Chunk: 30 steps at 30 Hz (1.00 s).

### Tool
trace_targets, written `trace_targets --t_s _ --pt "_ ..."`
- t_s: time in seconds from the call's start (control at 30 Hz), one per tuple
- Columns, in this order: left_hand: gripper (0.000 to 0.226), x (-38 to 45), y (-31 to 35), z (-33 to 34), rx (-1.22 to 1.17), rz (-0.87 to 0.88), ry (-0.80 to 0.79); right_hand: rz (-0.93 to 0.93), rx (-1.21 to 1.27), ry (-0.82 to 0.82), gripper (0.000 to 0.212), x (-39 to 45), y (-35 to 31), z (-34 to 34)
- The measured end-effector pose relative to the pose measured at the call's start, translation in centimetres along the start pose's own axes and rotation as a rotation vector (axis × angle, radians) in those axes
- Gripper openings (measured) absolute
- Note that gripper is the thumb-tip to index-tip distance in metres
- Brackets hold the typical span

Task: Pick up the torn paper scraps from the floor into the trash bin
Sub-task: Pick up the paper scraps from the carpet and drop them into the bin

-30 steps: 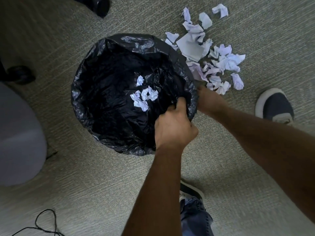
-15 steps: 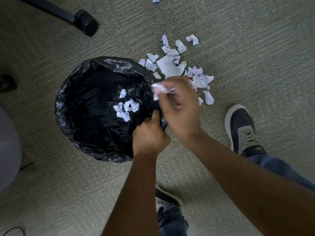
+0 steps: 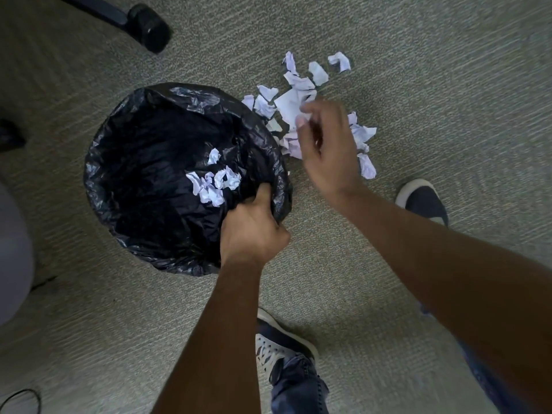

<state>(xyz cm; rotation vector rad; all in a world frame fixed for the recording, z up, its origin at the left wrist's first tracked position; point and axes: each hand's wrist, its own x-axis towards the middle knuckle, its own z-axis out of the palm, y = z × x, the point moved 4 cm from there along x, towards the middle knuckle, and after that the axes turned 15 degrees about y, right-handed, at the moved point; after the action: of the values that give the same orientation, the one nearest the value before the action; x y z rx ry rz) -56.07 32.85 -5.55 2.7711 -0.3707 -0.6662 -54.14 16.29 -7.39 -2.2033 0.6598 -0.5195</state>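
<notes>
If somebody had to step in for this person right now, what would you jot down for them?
Left hand: shut on the rim of the trash bin, pinching the black liner.
Right hand: over the floor pile, fingers loosely curled and blurred; I cannot tell whether it holds anything.
Done: a few scraps in the bin.
Left: the scraps on the carpet, a large pile just right of the bin, including one bigger flat sheet.
Watch your shoes beside the pile.
</notes>
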Motion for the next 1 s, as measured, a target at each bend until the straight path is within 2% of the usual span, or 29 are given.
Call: trace_targets --t_s 0.07,0.13,0.17,0.27,0.37,0.47,0.57,0.7,0.73,0.83,0.9,1.0 --pt "0.063 0.1 -0.1 0.0 -0.004 0.006 -0.002 0.001 -0.242 -0.274 0.035 -1.5 4.2 1.1" --pt "0.062 0.1 -0.1 0.0 -0.013 0.013 0.008 -0.129 -0.552 -0.683 0.050 -4.1 7.6 2.5" --pt "0.061 0.1 -0.1 0.1 -0.016 0.015 0.011 -0.225 -0.637 -0.835 0.058 -5.2 8.5 3.1" --pt "0.056 0.2 -0.2 0.2 -0.031 0.029 0.028 -0.437 -0.702 -0.996 0.069 -6.8 8.4 4.9" --pt "0.054 0.2 -0.2 0.1 -0.035 0.039 0.034 -0.523 -0.762 -1.111 0.056 -7.0 7.1 6.8" --pt "0.052 0.2 -0.2 0.0 -0.025 0.060 0.038 -0.626 -0.868 -1.217 0.053 -7.3 7.3 8.1" --pt "0.053 0.2 -0.2 0.1 -0.015 0.057 0.040 -0.604 -0.864 -1.227 0.053 -7.1 7.2 8.3" --pt "0.050 0.2 -0.1 0.1 -0.020 0.043 0.024 -0.701 -0.811 -1.212 0.048 -7.5 7.7 7.4" --pt "0.049 0.2 -0.1 0.1 -0.024 0.040 0.020 -0.685 -0.797 -1.182 0.045 -7.5 8.1 7.1" --pt "0.052 0.1 0.0 0.1 -0.028 0.031 0.011 -0.477 -0.727 -1.081 0.037 -7.3 9.5 5.4" --pt "0.055 0.0 0.0 0.1 -0.027 0.020 0.016 -0.354 -0.648 -0.923 0.029 -7.4 9.4 3.8" --pt "0.055 -0.2 0.2 -0.1 -0.037 -0.015 0.017 -0.060 -0.391 -0.532 0.027 -7.8 7.9 1.0"
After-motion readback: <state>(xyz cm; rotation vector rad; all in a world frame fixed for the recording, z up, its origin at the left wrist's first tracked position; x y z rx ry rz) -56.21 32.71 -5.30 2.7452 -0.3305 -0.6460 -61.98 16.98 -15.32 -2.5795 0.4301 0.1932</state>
